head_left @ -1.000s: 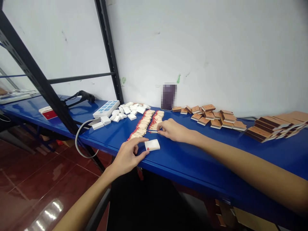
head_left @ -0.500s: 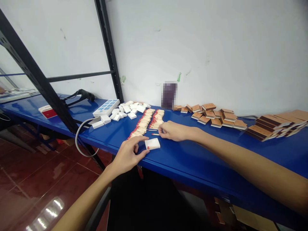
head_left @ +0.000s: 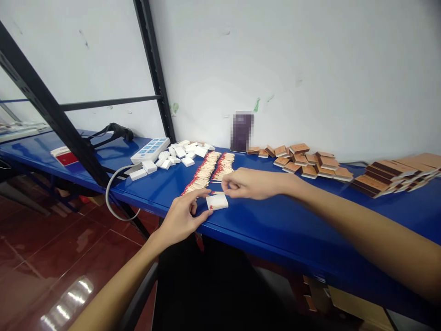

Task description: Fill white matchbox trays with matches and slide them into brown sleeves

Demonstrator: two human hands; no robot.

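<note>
A small white matchbox tray lies on the blue table near its front edge, with a few red-headed matches along its near side. The thumb and fingers of my left hand grip its left end. Just behind the tray, my right hand is closed in a pinch on a single match, whose red head points left. Beyond both hands lie two long rows of matches, a left row and a right row, partly covered by my right hand.
White trays are heaped at the back left beside a white power strip with a grey cable. Brown matchbox sleeves are scattered at right, near stacked ones. A black rack post rises at left. A blurred dark object leans against the wall.
My right hand has shifted slightly left with the match, bringing it above the tray's far edge. My left hand keeps its grip on the tray. The view has tilted a little.
</note>
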